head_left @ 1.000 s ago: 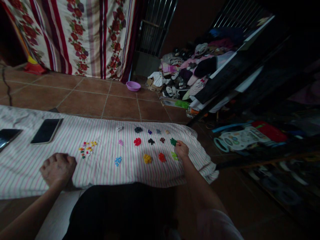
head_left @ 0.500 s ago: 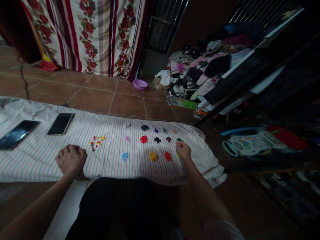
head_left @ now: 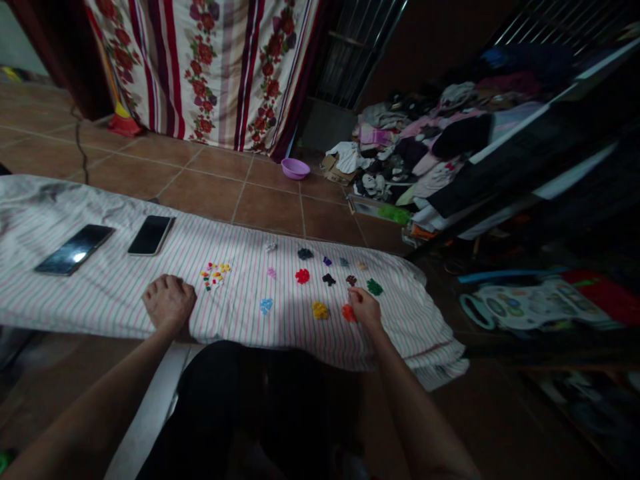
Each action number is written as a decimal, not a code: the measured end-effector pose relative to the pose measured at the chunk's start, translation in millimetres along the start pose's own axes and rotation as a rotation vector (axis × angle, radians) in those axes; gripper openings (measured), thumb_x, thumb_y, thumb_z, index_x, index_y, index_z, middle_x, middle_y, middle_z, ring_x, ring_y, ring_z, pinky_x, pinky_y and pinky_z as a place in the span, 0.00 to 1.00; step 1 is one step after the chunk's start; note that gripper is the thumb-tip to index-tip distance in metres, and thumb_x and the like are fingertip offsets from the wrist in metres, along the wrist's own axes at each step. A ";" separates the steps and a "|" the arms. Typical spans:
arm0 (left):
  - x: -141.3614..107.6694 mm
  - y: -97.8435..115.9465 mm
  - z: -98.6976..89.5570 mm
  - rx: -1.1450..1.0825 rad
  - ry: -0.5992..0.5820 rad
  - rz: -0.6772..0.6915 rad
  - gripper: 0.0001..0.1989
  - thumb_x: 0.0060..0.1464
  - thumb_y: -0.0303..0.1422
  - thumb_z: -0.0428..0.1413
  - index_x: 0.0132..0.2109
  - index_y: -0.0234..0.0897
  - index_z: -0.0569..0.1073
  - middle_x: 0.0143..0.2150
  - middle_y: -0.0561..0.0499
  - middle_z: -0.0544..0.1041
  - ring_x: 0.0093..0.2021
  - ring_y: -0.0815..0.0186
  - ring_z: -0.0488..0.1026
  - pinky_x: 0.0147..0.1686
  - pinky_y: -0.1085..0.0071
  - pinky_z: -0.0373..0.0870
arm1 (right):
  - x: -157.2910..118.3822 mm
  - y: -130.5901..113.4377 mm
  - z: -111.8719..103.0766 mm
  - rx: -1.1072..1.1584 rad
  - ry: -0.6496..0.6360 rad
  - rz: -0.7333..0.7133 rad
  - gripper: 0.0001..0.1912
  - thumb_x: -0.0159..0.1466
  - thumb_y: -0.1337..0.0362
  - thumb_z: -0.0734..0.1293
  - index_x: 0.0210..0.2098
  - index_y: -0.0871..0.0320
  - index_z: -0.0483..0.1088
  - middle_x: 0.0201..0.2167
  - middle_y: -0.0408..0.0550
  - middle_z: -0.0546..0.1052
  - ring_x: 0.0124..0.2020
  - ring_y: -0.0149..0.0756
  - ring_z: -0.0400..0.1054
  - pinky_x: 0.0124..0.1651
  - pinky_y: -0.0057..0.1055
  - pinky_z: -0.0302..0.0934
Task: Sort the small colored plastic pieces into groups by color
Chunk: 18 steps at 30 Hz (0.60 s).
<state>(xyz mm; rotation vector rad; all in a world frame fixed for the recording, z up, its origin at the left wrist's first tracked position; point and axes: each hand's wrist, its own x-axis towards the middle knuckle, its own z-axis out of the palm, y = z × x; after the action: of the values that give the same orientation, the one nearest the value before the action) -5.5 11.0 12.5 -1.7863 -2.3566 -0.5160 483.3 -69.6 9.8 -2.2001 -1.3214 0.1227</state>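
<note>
My right hand (head_left: 366,308) is pinched above the cloth, between a brown pile (head_left: 351,281) and an orange pile (head_left: 349,313) of small pieces. Whatever its fingertips hold is too small to make out. A dark green pile (head_left: 375,287) lies just beyond it. My left hand (head_left: 169,303) rests on the cloth in a loose fist, near a scattered mixed-colour group of small pieces (head_left: 215,275). Between the hands are yellow (head_left: 320,310), red (head_left: 302,276), black (head_left: 329,280), light blue (head_left: 266,306) and pink (head_left: 271,273) piles.
The striped cloth (head_left: 240,320) covers a long low surface. Two phones (head_left: 75,250) lie at its left. More small piles, white (head_left: 271,247) and dark grey (head_left: 305,254) among them, line the far edge. A purple basin (head_left: 295,169) and heaped clothes (head_left: 400,140) are on the floor beyond.
My right hand has moved left from the dark green pile towards the brown and orange ones, uncovering the green. The view has shifted, while my left hand stays resting on the cloth.
</note>
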 end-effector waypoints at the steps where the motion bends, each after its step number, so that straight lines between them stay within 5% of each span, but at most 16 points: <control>1: -0.2 -0.2 0.2 -0.004 0.008 0.004 0.21 0.56 0.39 0.40 0.43 0.29 0.71 0.44 0.38 0.72 0.47 0.52 0.65 0.46 0.58 0.57 | -1.6 -1.9 0.8 0.003 -0.002 -0.017 0.17 0.58 0.62 0.58 0.37 0.58 0.77 0.38 0.51 0.80 0.40 0.40 0.72 0.45 0.34 0.64; 9: 0.1 -2.2 5.1 0.005 0.056 0.020 0.18 0.56 0.38 0.41 0.42 0.30 0.70 0.43 0.39 0.71 0.46 0.53 0.65 0.46 0.58 0.57 | -10.7 -19.9 8.4 0.012 0.021 -0.221 0.17 0.56 0.60 0.57 0.33 0.56 0.77 0.35 0.50 0.79 0.39 0.40 0.72 0.46 0.37 0.64; 18: 1.1 -3.6 9.2 -0.039 0.068 0.018 0.16 0.57 0.36 0.42 0.42 0.32 0.70 0.42 0.39 0.71 0.46 0.53 0.64 0.45 0.58 0.56 | -26.6 -39.4 22.9 0.025 -0.014 -0.294 0.17 0.57 0.59 0.57 0.32 0.56 0.76 0.35 0.51 0.80 0.38 0.41 0.72 0.46 0.39 0.65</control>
<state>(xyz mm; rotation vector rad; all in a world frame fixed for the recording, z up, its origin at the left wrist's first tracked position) -8.4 14.3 3.6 -1.7750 -2.2983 -0.6138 430.7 -68.4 5.3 -1.9625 -1.6247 0.0425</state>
